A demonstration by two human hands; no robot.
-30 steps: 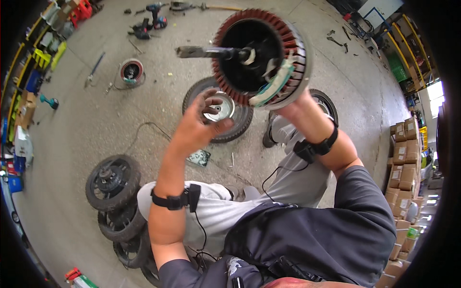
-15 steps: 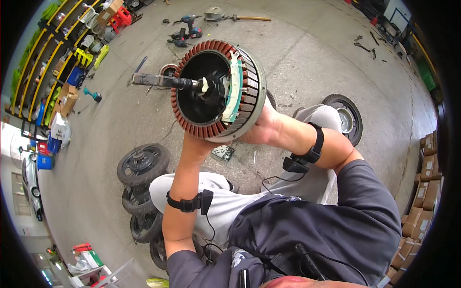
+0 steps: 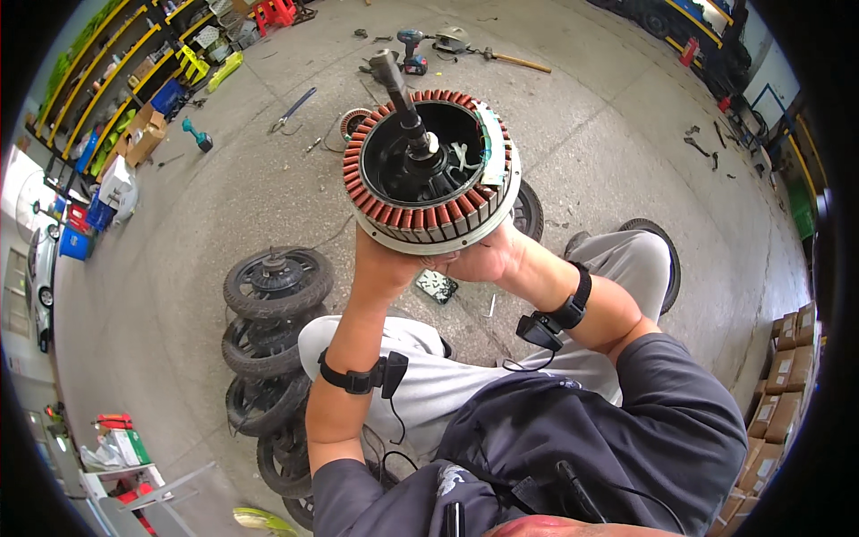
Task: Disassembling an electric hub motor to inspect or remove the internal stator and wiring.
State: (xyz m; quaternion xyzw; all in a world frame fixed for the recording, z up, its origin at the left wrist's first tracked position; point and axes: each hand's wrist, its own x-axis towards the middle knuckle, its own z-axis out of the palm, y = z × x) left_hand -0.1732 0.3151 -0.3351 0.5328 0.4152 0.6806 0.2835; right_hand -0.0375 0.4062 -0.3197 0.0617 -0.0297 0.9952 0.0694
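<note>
Both hands are wrapped under the motor stator [image 3: 431, 170], and that is the whole grip: the left hand [image 3: 383, 266] cups the lower rim with its fingers curled up out of sight behind the metal, and the right hand [image 3: 483, 259] presses its palm and fingers against the underside just beside it, both clenched on the part with no slack showing. The stator is raised in front of the chest, well above the concrete floor [image 3: 224, 197], its axle shaft [image 3: 400, 88] poking up and away. It looks heavy and rigid, a steel core ringed with copper windings [image 3: 394, 217]; the rim seems the sound place to hold, while the windings and the pale wires [image 3: 462, 161] inside look easily nicked. A stack of tyred wheels [image 3: 273, 286] stands on the floor by the left knee.
</note>
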